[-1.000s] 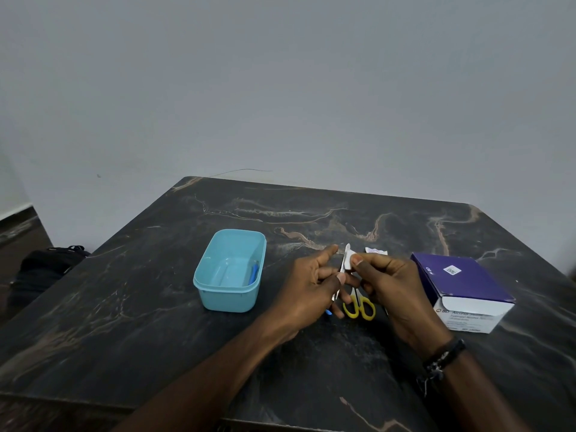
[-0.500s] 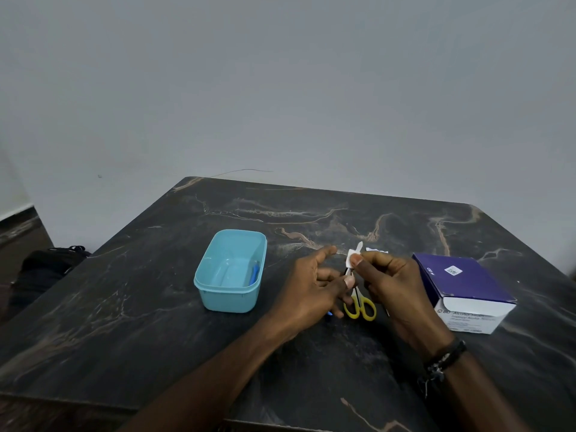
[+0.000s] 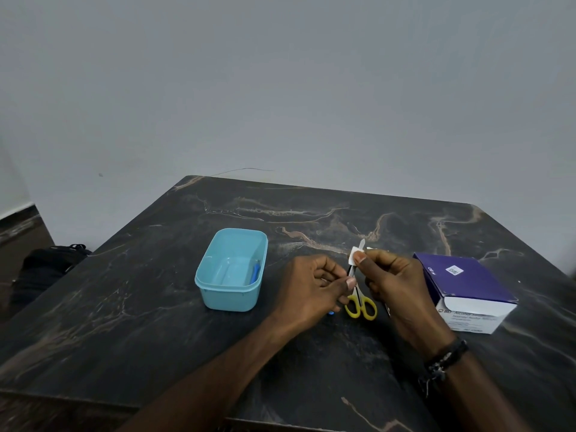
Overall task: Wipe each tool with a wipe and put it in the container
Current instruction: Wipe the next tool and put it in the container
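**Scissors mid-wipe above a dark marble table**

Scissors (image 3: 358, 294) are the tool you have in hand, but start with the largest thing: a dark marble-patterned table (image 3: 156, 322) fills the lower half of the view, with a plain grey wall behind it. On the table to your right sits a purple and white box of alcohol swabs (image 3: 467, 282). To your left stands a light blue container (image 3: 232, 269), open at the top, with a small blue tool (image 3: 256, 272) already lying inside against its right wall.

Between the box and the container, both your forearms reach forward. Your left hand (image 3: 311, 288) has its fingers curled, pinching the scissors near the pivot, just above the yellow handle loops, which point back toward you. Your right hand (image 3: 396, 282), a dark bracelet at its wrist, pinches a small white wipe (image 3: 354, 256) folded around the blades, close to the tip. The blade tip pokes out just beyond the wipe, pointing away from you. A small blue object peeks out beneath your left hand; what it is cannot be told.

Judging by this, you are in the wiping step for the scissors, with one tool already done. Next, the wipe likely needs drawing off the blade tip, then your left hand should carry the scissors leftward and lower them into the container beside the blue tool
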Motion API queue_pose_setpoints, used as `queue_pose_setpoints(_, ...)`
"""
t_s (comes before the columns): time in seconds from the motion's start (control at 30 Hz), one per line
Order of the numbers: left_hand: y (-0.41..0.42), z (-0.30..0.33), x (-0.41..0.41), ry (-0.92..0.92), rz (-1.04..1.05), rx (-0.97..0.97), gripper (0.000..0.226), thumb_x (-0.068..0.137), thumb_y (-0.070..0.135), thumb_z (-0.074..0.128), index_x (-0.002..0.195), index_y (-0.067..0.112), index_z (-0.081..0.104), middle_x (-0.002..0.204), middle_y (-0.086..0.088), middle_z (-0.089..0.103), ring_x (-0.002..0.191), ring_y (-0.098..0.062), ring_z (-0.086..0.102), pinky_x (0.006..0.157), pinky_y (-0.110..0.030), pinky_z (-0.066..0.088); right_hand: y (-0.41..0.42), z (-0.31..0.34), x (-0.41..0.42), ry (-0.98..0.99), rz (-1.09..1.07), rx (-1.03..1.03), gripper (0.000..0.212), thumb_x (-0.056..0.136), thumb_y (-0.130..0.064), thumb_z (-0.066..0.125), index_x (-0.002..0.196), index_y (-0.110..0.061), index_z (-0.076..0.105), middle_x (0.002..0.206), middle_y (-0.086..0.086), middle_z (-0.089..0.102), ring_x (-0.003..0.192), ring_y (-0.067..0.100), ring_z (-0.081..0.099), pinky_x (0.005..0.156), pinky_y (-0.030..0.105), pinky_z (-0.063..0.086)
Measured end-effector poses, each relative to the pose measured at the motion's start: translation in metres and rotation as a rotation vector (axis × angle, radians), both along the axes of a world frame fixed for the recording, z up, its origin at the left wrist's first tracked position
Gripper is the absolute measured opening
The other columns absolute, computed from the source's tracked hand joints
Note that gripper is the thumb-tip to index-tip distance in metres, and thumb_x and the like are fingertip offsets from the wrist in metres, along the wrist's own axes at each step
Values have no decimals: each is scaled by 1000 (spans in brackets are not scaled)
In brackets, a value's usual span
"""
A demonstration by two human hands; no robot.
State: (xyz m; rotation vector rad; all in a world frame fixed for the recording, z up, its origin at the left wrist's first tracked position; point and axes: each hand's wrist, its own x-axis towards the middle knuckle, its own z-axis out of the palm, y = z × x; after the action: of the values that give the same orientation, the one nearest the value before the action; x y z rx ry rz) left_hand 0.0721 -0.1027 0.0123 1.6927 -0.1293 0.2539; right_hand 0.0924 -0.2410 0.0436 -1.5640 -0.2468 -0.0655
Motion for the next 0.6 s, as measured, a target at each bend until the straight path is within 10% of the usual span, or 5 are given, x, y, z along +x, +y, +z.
queue_pose_setpoints(0.6,0,0,0,18,-53,43,14,91,11,63,87,-2,65,75,-20,70,60,-22,68,56,-32,57,-2,-6,7,26,68,-30,20,91,-12,61,81,4,68,46,-7,56,39,-1,44,43,13,37)
